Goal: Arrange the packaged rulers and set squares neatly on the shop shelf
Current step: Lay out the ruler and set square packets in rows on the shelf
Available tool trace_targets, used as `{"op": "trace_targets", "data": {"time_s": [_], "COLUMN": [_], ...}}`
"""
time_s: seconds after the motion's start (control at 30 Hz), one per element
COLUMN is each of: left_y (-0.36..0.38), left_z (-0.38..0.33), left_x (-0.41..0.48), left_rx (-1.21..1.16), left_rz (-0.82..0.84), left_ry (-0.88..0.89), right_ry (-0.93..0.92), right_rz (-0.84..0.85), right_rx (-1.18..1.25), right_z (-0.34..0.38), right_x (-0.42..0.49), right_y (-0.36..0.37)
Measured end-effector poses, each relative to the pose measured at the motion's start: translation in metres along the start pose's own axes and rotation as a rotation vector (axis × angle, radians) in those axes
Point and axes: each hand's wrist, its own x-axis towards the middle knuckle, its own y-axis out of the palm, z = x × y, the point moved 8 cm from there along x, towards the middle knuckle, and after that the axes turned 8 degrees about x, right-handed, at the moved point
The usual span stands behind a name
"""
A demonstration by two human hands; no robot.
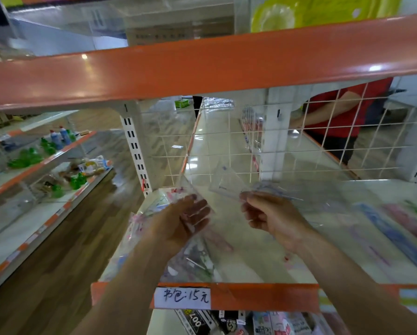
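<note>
A white price label (182, 297) is stuck on the orange front edge of the shelf (263, 296). Both hands are up above the label, over the white shelf. The left hand (190, 218) is straight above the label. Its fingers are curled round a clear packet (187, 186), and the fingers show through the plastic. The right hand (268, 213) is above the label and to the right. Its fingers are bent and pinch the corner of a clear set square pack (226, 182), which sticks up and away from the hand. The two hands are close but do not touch. The picture is blurry, so the marks on the packs cannot be read. Just above the label, under the left wrist, lies a pile of packets (197, 262). Far to the right of the label, long ruler packs (393, 235) lie flat on the shelf, one blue and one pink. High above the label, at the back of the shelf, is a white wire grid (275, 141). Behind the grid, up and to the right, stands a person in a red shirt (343, 110). Far to the left of the label, green bottles (26, 157) stand on another shelf.
</note>
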Motion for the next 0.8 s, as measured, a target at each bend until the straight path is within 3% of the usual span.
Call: {"op": "trace_targets", "data": {"time_s": [0.27, 0.4, 0.63, 0.8], "left_y": [0.078, 0.099, 0.109, 0.104], "left_z": [0.028, 0.048, 0.059, 0.062], "left_x": [0.015, 0.023, 0.028, 0.022], "left_rx": [-0.128, -0.070, -0.020, -0.010], "left_rz": [0.109, 0.062, -0.072, -0.125], "left_ry": [0.005, -0.012, -0.023, -0.071], "right_ry": [-0.041, -0.106, -0.197, -0.162], "right_rz": [-0.174, -0.192, -0.169, -0.127], "right_rx": [0.003, -0.199, -0.523, -0.621], "right_z": [0.035, 0.050, 0.057, 0.051], "right_x": [-0.019, -0.010, 0.045, 0.087], "right_y": [-0.110, -0.152, -0.162, -0.145]}}
